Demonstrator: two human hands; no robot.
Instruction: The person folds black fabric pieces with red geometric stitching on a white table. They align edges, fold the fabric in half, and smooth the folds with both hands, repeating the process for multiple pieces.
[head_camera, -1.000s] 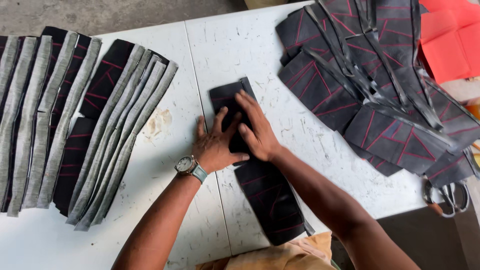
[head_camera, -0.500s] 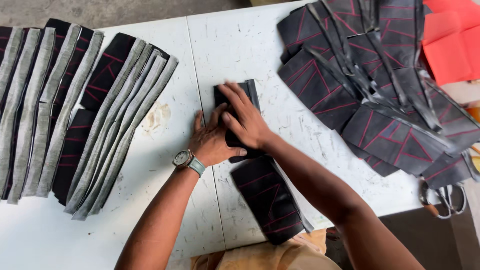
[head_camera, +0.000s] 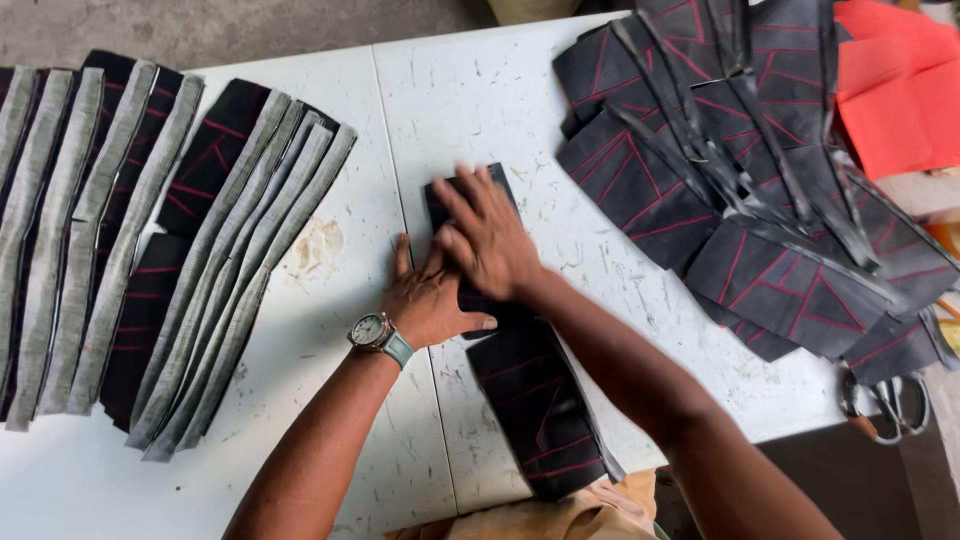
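Hands pressing a folded dark fabric strip (head_camera: 520, 390) at frame centre: right hand (head_camera: 487, 238) lies flat, fingers spread, overlapping left hand (head_camera: 432, 300); right hand has slid farther up than before.

Both hands, left hand (head_camera: 428, 300) and right hand (head_camera: 487, 236), press flat on a black fabric strip (head_camera: 530, 395), perhaps folded, on the white table (head_camera: 480, 90).

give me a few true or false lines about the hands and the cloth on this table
1. Both hands, left and right, press on a dark strip. True.
2. A watch is on the right wrist. False: it is on the left wrist.
3. Scissors lie at the table's right edge. True.
4. The red cloth lies at far left. False: it is at top right.
5. The dark strip is plain. False: it bears red lines.
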